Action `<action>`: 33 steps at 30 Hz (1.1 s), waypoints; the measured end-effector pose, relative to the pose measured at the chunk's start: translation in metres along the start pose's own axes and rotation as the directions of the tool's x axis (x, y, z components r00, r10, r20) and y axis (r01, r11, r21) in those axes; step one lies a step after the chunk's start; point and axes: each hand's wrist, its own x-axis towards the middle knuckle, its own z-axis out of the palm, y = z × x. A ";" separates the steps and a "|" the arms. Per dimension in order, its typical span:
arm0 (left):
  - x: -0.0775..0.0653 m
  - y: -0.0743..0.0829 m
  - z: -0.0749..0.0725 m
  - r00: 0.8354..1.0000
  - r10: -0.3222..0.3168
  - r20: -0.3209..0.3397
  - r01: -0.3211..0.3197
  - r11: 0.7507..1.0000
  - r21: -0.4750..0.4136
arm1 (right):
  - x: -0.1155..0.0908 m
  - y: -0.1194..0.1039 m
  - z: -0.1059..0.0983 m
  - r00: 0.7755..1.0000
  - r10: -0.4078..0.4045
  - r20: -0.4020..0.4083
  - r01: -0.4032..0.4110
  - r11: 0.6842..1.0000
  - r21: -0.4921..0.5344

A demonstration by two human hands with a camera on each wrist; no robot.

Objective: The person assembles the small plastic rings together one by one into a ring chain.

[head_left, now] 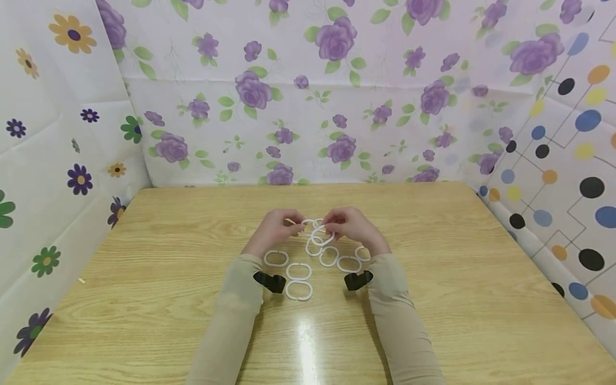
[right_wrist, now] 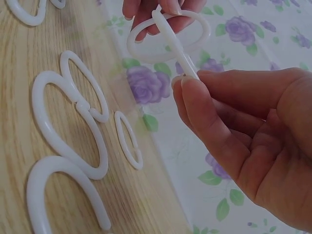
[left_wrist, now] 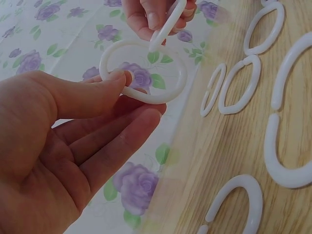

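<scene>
My left hand (head_left: 278, 231) pinches a white oval plastic chain link (left_wrist: 181, 80) between thumb and fingers. Facing it, my right hand (head_left: 355, 225) holds a second white link (right_wrist: 171, 38) between thumb and fingertips, turned edge-on in the wrist views. One end of this link meets the rim of the left one; whether it passes through the loop I cannot tell. Both are up off the wooden table. Below my hands lie several more white links (head_left: 298, 300), each oval with a small gap.
The wooden table (head_left: 457, 299) backs onto a flowered sheet (head_left: 308, 123), with patterned sheets at both sides. Another link (head_left: 276, 266) lies beside my left wrist; one near the right wrist is partly covered. A tiny pale scrap (head_left: 82, 280) lies far left.
</scene>
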 end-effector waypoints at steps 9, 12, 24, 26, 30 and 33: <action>0.001 0.001 0.004 1.000 -0.012 0.000 0.012 1.000 0.007 | 0.000 0.002 -0.001 0.999 -0.047 0.014 0.048 0.998 -0.027; 0.002 0.003 0.006 1.000 0.010 0.027 -0.011 0.999 0.031 | 0.000 0.000 0.000 0.996 -0.078 0.033 0.079 0.997 -0.024; 0.001 0.009 0.008 0.995 0.041 0.086 -0.049 0.995 0.091 | -0.001 -0.002 -0.002 0.998 -0.066 0.009 0.066 0.997 0.027; 0.001 0.007 0.008 0.993 0.051 0.102 -0.061 0.994 0.090 | -0.002 -0.002 -0.003 0.998 -0.061 -0.010 0.061 0.997 0.037; -0.001 0.004 0.007 0.989 0.049 0.140 -0.061 0.995 0.076 | -0.002 -0.003 -0.004 0.994 -0.090 -0.065 0.095 0.992 0.077; -0.001 0.004 0.008 0.987 0.029 0.155 -0.042 0.996 0.082 | -0.002 -0.004 -0.004 0.987 -0.121 -0.107 0.135 0.981 0.138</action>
